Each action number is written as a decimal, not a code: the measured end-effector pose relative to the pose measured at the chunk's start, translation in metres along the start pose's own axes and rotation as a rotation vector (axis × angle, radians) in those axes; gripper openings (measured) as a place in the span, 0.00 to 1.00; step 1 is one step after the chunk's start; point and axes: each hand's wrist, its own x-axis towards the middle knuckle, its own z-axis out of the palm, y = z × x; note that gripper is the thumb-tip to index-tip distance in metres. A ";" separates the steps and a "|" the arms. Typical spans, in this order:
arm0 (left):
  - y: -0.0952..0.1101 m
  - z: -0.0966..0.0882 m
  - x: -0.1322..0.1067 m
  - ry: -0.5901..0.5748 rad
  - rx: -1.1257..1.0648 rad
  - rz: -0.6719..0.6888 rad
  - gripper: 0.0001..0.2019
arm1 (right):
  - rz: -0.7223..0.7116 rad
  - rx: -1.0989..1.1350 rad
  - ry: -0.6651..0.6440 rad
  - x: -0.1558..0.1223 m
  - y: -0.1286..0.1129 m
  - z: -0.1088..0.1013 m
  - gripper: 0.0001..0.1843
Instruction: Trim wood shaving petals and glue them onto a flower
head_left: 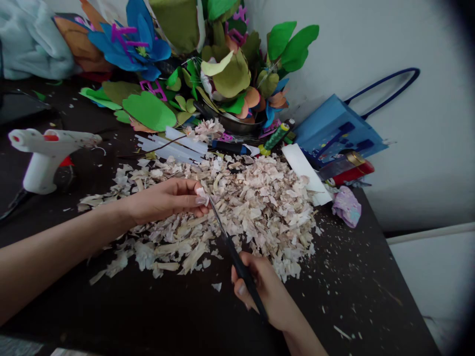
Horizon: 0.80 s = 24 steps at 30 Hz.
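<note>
My left hand (pixel 166 200) pinches a small pale scrap (pixel 202 196) between thumb and fingertips, just above a large heap of cut pale shavings (pixel 245 217). My right hand (pixel 263 289) grips long black-handled scissors (pixel 239 264) at the near side of the heap. Their thin metal blades (pixel 215 215) reach up to the scrap and touch or nearly touch it. The heap covers the middle of a dark tabletop (pixel 334 277), and the right hand partly hides the scissor handles.
A white hot glue gun (pixel 48 158) lies at left, near loose glue sticks (pixel 170 147). Behind stand colourful craft flowers and leaves (pixel 233 74). At right are a white strip (pixel 304 173), a green thread spool (pixel 276 138), a red tube (pixel 351 173), and a blue bag (pixel 337 128).
</note>
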 end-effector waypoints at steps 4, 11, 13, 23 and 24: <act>0.000 -0.004 0.001 -0.047 0.039 0.006 0.07 | -0.007 0.012 -0.018 0.000 0.000 0.001 0.28; 0.001 -0.009 0.002 -0.074 0.110 -0.004 0.05 | -0.013 0.036 -0.031 -0.001 -0.002 0.000 0.27; 0.002 -0.011 0.001 -0.078 0.127 -0.014 0.06 | -0.007 0.064 -0.057 -0.001 -0.001 -0.001 0.28; 0.005 -0.020 -0.001 -0.175 0.133 -0.068 0.03 | 0.104 0.157 -0.116 -0.001 -0.001 -0.004 0.29; 0.005 -0.020 -0.001 -0.182 0.137 -0.071 0.03 | 0.106 0.153 -0.116 -0.001 -0.001 -0.004 0.29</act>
